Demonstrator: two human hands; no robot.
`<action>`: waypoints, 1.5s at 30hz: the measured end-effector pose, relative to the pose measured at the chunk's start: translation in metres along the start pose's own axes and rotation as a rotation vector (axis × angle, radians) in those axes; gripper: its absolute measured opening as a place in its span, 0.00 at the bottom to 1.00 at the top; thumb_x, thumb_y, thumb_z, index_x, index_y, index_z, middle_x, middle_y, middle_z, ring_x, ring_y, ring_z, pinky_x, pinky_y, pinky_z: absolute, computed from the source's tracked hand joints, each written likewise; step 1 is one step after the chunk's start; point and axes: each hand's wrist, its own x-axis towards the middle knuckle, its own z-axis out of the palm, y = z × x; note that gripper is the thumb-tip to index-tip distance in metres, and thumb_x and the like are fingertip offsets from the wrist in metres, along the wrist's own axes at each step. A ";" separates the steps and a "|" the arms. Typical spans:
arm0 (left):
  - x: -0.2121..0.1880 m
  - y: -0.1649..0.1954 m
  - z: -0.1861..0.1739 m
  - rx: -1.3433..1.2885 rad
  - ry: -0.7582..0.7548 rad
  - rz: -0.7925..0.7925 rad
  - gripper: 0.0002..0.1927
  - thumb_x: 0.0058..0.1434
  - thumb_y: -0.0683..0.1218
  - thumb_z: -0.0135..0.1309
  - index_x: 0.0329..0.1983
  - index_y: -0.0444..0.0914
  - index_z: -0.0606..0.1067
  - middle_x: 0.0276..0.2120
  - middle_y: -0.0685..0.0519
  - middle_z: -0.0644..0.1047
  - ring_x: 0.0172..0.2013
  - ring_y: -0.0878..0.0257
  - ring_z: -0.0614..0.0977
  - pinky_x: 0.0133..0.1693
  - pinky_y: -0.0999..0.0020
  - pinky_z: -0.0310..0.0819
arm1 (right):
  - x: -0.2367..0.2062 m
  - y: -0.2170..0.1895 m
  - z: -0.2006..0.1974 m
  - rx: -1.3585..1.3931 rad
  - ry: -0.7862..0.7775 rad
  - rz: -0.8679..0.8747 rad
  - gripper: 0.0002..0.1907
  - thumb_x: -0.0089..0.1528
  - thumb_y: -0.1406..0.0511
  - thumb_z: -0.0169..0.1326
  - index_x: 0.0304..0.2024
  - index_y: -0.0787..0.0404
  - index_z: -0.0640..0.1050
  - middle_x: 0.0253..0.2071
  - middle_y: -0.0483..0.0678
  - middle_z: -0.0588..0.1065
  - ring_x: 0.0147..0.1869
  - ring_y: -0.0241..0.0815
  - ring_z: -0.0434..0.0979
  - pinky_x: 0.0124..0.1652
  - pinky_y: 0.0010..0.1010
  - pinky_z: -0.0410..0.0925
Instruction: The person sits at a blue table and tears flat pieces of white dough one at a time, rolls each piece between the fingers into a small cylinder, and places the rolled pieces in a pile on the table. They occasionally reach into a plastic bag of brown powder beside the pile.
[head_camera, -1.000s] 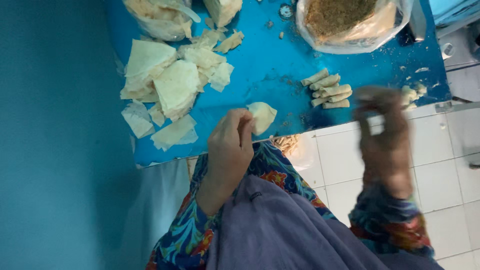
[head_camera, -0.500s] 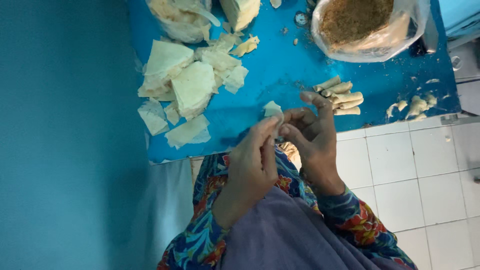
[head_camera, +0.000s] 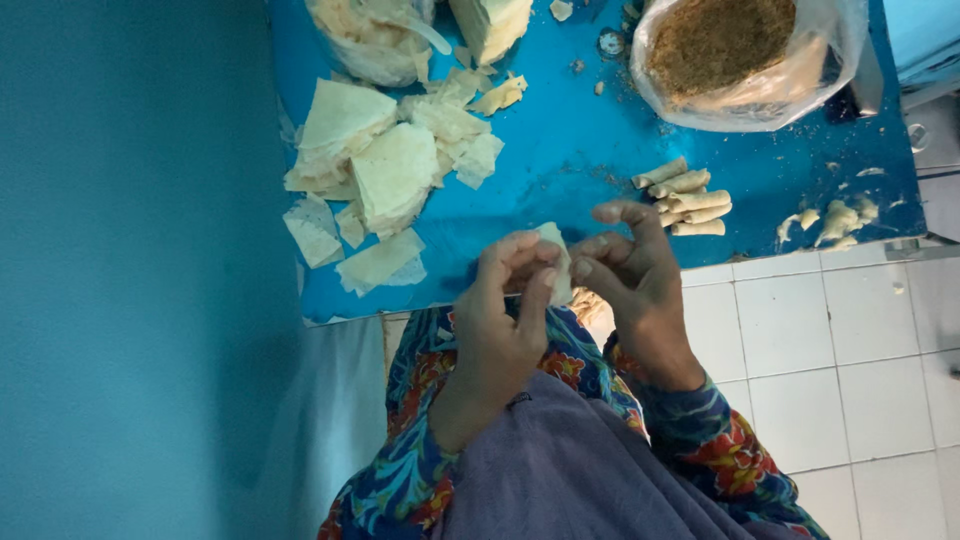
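While pinched between both hands (head_camera: 570, 285), thin, pale, floppy pastry sheet (head_camera: 556, 262).

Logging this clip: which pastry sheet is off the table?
The pastry sheet pinched between the left hand and right hand; the stacked sheets lie on the blue table.

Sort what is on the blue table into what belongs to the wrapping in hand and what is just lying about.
In the work:
- pastry sheet held by left hand and right hand
- stacked sheets
- bag of brown filling
- finished rolls

Lying about:
- torn scraps
- small round cap
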 end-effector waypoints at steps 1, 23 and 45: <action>0.000 -0.001 0.000 -0.047 0.003 -0.049 0.14 0.72 0.40 0.52 0.58 0.33 0.69 0.48 0.47 0.81 0.47 0.58 0.86 0.47 0.66 0.83 | -0.001 0.000 0.000 -0.016 -0.011 0.016 0.25 0.66 0.76 0.56 0.62 0.62 0.63 0.41 0.50 0.77 0.47 0.37 0.79 0.46 0.28 0.73; -0.004 -0.008 0.006 -0.084 -0.038 -0.070 0.06 0.71 0.40 0.56 0.49 0.36 0.73 0.42 0.50 0.81 0.43 0.65 0.85 0.44 0.70 0.82 | -0.005 0.002 -0.002 -0.059 -0.086 -0.046 0.24 0.68 0.76 0.50 0.64 0.64 0.59 0.38 0.50 0.74 0.43 0.36 0.77 0.43 0.29 0.73; 0.018 -0.020 -0.061 1.011 0.191 0.302 0.17 0.64 0.32 0.51 0.56 0.36 0.75 0.53 0.48 0.75 0.54 0.48 0.76 0.54 0.53 0.74 | -0.006 -0.054 -0.015 -0.637 0.201 -0.212 0.26 0.71 0.71 0.53 0.69 0.62 0.59 0.45 0.53 0.78 0.46 0.42 0.83 0.41 0.33 0.77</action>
